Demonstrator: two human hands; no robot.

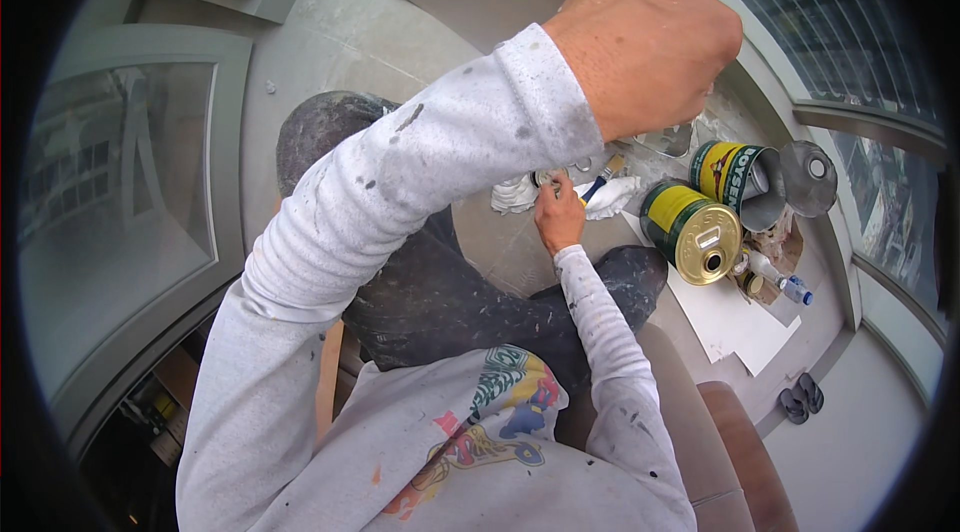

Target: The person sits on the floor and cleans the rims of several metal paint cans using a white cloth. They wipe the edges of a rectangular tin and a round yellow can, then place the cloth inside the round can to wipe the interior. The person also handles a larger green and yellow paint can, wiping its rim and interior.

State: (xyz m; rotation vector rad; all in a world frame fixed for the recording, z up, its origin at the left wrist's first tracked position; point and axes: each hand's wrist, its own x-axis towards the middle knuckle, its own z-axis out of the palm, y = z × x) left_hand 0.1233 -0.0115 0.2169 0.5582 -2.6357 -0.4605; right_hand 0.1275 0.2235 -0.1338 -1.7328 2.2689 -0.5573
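Observation:
My left hand (650,52) is raised close in front of me, its arm crossing from the lower left. It is curled into a fist; the fingers' inner side is hidden, so I cannot see what it holds, if anything. Lower down, my right hand (558,217) reaches to the floor in front of my crossed legs, its fingers closed at the rim of a small round tin (549,175). A white rag (514,194) lies left of the tin. On the right are a second white rag (612,198) and a paintbrush (601,179) with a dark blue handle.
A green-and-yellow metal can (690,232) with a gold top stands at right. Behind it lies a similar open can (722,170) beside a round metal lid (808,178). Nearby are a blue-capped bottle (795,289), white sheet (715,317) and slippers (801,398). A glass door (130,162) borders the left.

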